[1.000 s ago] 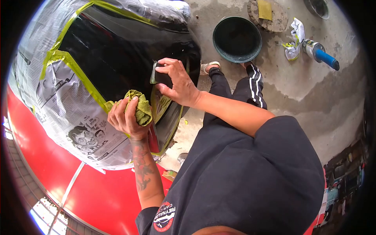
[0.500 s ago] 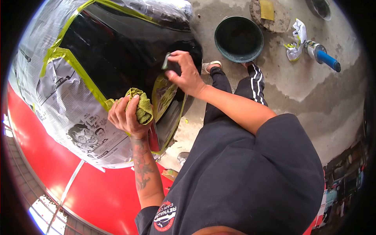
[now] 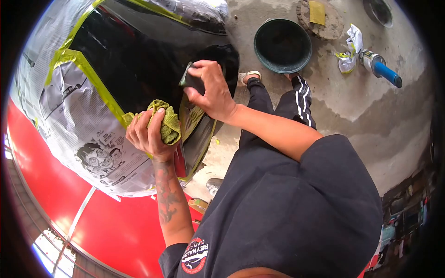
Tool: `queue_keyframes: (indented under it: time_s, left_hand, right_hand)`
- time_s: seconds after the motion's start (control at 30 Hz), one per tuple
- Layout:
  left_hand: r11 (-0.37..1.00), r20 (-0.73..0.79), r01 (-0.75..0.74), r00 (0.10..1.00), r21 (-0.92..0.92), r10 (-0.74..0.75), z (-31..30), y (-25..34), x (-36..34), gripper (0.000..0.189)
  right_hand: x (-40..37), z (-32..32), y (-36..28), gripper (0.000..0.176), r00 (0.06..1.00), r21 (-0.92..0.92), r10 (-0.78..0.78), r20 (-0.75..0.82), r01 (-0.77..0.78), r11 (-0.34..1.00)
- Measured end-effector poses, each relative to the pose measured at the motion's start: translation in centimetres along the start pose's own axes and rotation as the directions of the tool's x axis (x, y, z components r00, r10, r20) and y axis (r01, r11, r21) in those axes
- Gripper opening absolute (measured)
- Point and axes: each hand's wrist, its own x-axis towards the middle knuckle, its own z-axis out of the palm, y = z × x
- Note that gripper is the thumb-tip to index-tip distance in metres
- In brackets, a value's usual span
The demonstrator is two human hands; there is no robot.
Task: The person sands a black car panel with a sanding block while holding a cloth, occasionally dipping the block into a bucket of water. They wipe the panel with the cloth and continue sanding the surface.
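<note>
My left hand (image 3: 153,132) is closed around a bunched yellow-green cloth (image 3: 168,127), resting by the taped edge of a glossy black car panel (image 3: 134,55). Between the thumb and fingers of my right hand (image 3: 213,90) is a bent piece of dark sandpaper (image 3: 190,79), right at the black panel near its curved corner. Below that hand, yellow-green masking tape covers a light-shaped part (image 3: 191,121) of the car. Newspaper (image 3: 74,111) taped with a yellow-green strip (image 3: 104,95) surrounds the panel on the left.
A dark round basin (image 3: 282,46) stands on the concrete floor by my feet. Farther right are a crumpled plastic bag (image 3: 354,39) and a can with a blue roll (image 3: 387,74). A yellow pad (image 3: 317,13) lies on a round slab (image 3: 333,28). Red bodywork (image 3: 116,222) shows lower left.
My right hand has moved slightly left and down across the panel with the sandpaper. My left hand keeps hold of the cloth in nearly the same place.
</note>
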Motion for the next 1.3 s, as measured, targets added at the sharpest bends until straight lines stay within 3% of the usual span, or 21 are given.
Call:
queue_keyframes:
  time_s: [0.07, 0.13, 0.27, 0.3, 0.4, 0.43, 0.53, 0.67, 0.73, 0.87, 0.9, 1.0, 1.13, 1.2, 1.27, 1.3]
  left_hand:
    - [1.0, 0.007, -0.008, 1.0, -0.001, 0.008, -0.1, -0.1, 0.2, 0.037]
    - [1.0, 0.03, -0.02, 0.999, -0.018, 0.021, -0.3, 0.1, 0.3, 0.043]
    - [0.999, 0.025, -0.033, 0.999, -0.023, 0.033, -0.2, -0.1, 0.4, 0.042]
    - [0.999, 0.025, -0.034, 0.999, -0.018, 0.035, -0.2, -0.1, 0.4, 0.042]
    - [0.999, 0.025, -0.038, 0.999, -0.018, 0.038, -0.4, -0.1, 0.2, 0.041]
    - [0.999, 0.023, -0.036, 0.999, -0.022, 0.036, -0.3, -0.1, 0.2, 0.041]
    - [0.999, 0.042, -0.032, 0.999, -0.025, 0.033, -0.5, 0.0, 0.4, 0.04]
    - [0.999, 0.05, -0.035, 0.998, -0.015, 0.036, -0.5, -0.1, 0.3, 0.04]
    - [0.999, 0.051, -0.033, 0.998, -0.013, 0.034, -0.5, 0.0, 0.3, 0.04]
    - [0.999, 0.04, -0.032, 0.999, -0.022, 0.033, -0.3, 0.1, 0.3, 0.04]
    - [0.999, 0.046, -0.028, 0.998, -0.024, 0.03, -0.4, 0.1, 0.3, 0.04]
    - [0.999, 0.041, -0.034, 0.999, -0.023, 0.035, -0.3, 0.0, 0.4, 0.04]
    - [0.999, 0.041, -0.04, 0.998, -0.017, 0.04, -0.4, 0.2, 0.7, 0.04]
    - [0.999, 0.034, -0.045, 0.998, -0.018, 0.045, -0.4, 0.1, 0.6, 0.04]
    - [0.999, 0.042, -0.039, 0.998, -0.024, 0.04, -0.3, 0.1, 0.3, 0.039]
    - [0.999, 0.045, -0.034, 0.998, -0.024, 0.035, -0.3, 0.2, 0.3, 0.038]
  right_hand:
    - [-0.6, 0.1, -0.9, 0.05, 0.999, -0.009, -0.039, 0.013, 0.039, 0.999]
    - [-2.1, -0.2, -2.7, 0.05, 0.976, 0.048, -0.162, 0.144, 0.157, 0.986]
    - [0.2, 0.0, -1.8, 0.047, 0.996, -0.029, -0.087, 0.005, 0.088, 0.996]
    - [1.0, 0.5, -1.0, 0.045, 0.998, -0.031, 0.064, -0.028, -0.065, 0.997]
    - [-0.1, 0.3, -2.2, 0.047, 0.998, -0.006, -0.058, 0.004, 0.058, 0.998]
    - [-1.2, 0.2, -3.0, 0.051, 0.993, -0.016, -0.073, 0.088, 0.074, 0.997]
    - [-1.5, -0.1, -2.6, 0.049, 0.994, 0.027, -0.034, 0.1, 0.032, 0.999]
    - [-0.5, 1.0, 1.9, 0.04, 0.975, 0.067, 0.214, -0.06, -0.21, 0.975]
    - [-0.4, 1.0, 3.1, 0.037, 0.893, 0.066, 0.446, -0.054, -0.443, 0.894]
    - [-0.7, 0.6, -0.6, 0.039, 0.971, 0.109, 0.238, -0.013, -0.236, 0.966]
    - [-0.7, 0.5, -0.3, 0.038, 0.969, 0.129, 0.245, -0.011, -0.242, 0.962]
    - [-1.1, 1.1, 3.5, 0.038, 0.907, 0.15, 0.419, -0.048, -0.408, 0.9]
    - [-0.9, 1.3, 12.2, 0.036, 0.68, 0.117, 0.731, -0.058, -0.722, 0.681]
    - [-1.3, 1.8, 11.9, 0.037, 0.725, 0.037, 0.687, -0.06, -0.686, 0.727]
    - [-0.8, 0.8, 7.4, 0.039, 0.846, 0.088, 0.532, -0.041, -0.527, 0.845]
    - [-0.6, 0.3, 6.7, 0.039, 0.847, 0.099, 0.531, -0.009, -0.528, 0.843]
